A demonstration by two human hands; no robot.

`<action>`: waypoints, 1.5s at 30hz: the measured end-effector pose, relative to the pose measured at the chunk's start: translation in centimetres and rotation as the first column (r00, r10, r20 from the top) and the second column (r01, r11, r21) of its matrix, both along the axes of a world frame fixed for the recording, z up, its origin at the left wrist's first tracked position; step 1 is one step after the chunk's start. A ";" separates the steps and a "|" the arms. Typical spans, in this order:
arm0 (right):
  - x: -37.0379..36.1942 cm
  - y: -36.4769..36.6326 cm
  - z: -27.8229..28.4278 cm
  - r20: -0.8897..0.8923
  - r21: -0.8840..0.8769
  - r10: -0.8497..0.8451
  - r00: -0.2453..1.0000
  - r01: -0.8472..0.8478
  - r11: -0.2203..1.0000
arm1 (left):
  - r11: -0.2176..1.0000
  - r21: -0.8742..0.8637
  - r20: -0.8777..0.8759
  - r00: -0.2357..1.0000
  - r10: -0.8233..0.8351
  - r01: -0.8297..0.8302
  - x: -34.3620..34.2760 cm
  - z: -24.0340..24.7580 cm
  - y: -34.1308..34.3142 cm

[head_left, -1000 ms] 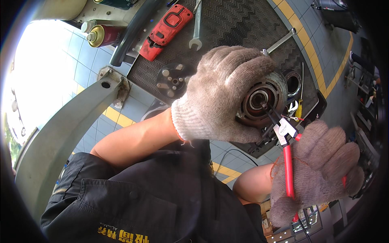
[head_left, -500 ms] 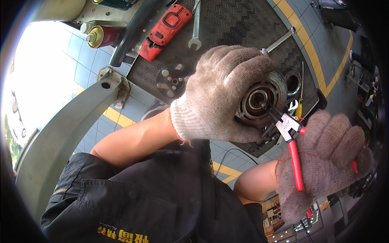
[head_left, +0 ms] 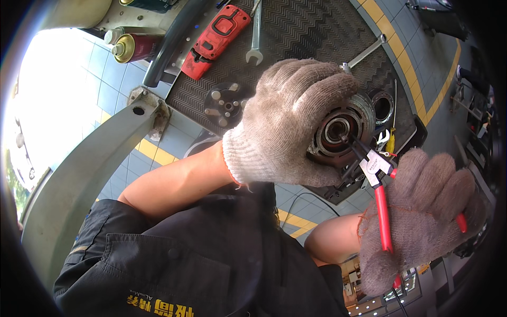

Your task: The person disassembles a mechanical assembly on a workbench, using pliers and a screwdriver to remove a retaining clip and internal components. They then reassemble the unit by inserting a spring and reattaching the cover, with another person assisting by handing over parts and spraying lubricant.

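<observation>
My left hand [head_left: 296, 119], in a knitted work glove, is closed round the rim of a round metal pulley [head_left: 328, 154]. Concentric rings and a hollow centre show on the pulley's face. In my gloved right hand [head_left: 430, 211] is a pair of snap ring pliers [head_left: 376, 165] with red handles. One handle lies across the palm side with the thumb on it; the other passes behind the fingers. The thin black jaws reach into the pulley's centre, and whether they grip a ring there is too small to tell.
A ribbed black mat [head_left: 296, 37] covers the bench. On it lie a red tool case [head_left: 222, 31], a wrench [head_left: 256, 37], a dark disc with studs [head_left: 224, 105], a metal ring [head_left: 383, 107] and a ratchet [head_left: 367, 53]. Spray cans [head_left: 134, 47] stand at left, near a curved grey post [head_left: 84, 179].
My right hand has shifted slightly down, its thumb now over the end of the near plier handle. The plier handles tilt a little; my left hand and the pulley stay nearly still.
</observation>
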State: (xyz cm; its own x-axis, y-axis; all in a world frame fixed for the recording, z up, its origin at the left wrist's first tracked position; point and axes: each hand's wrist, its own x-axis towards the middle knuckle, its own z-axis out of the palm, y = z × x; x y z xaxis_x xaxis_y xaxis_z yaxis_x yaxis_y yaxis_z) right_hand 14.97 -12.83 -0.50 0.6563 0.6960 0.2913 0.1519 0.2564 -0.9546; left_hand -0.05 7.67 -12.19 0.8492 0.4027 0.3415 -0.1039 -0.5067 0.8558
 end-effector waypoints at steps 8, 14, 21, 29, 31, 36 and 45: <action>0.1 0.0 -0.2 -0.014 0.011 0.000 1.000 0.000 1.000 | 0.997 -0.057 0.036 0.998 0.054 -0.052 0.4 -0.1 -0.5; 0.1 0.0 -0.2 -0.023 0.016 0.005 1.000 -0.005 1.000 | 0.997 -0.052 0.025 0.998 0.054 -0.052 0.3 -0.1 -0.5; 0.0 -0.1 -0.1 -0.027 0.016 0.007 1.000 -0.007 1.000 | 0.996 -0.068 0.013 0.999 0.053 -0.052 0.2 -0.1 -0.5; -1.3 0.0 -0.1 -0.023 0.007 -0.019 1.000 0.019 1.000 | 0.997 -0.057 0.010 0.998 0.054 -0.054 0.2 0.0 -0.5; -1.7 0.0 -0.1 -0.020 0.003 -0.030 0.999 0.030 1.000 | 0.998 -0.047 0.003 0.999 0.038 -0.038 0.2 0.0 -0.4; -1.8 0.0 -0.1 -0.028 0.007 -0.029 0.999 0.029 1.000 | 0.998 -0.054 0.021 0.999 0.044 -0.043 0.3 0.0 -0.3; -0.5 0.1 -0.2 -0.050 0.017 0.023 0.998 -0.022 1.000 | 0.999 -0.029 0.000 1.000 0.019 -0.019 0.2 0.1 -0.2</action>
State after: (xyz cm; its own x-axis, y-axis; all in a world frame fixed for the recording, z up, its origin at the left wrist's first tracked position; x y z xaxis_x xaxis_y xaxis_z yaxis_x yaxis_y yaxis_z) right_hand 14.52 -12.72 -0.71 0.6545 0.7063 0.2697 0.0976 0.2748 -0.9565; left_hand 0.12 7.43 -12.13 0.8414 0.4282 0.3298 -0.0948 -0.4839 0.8700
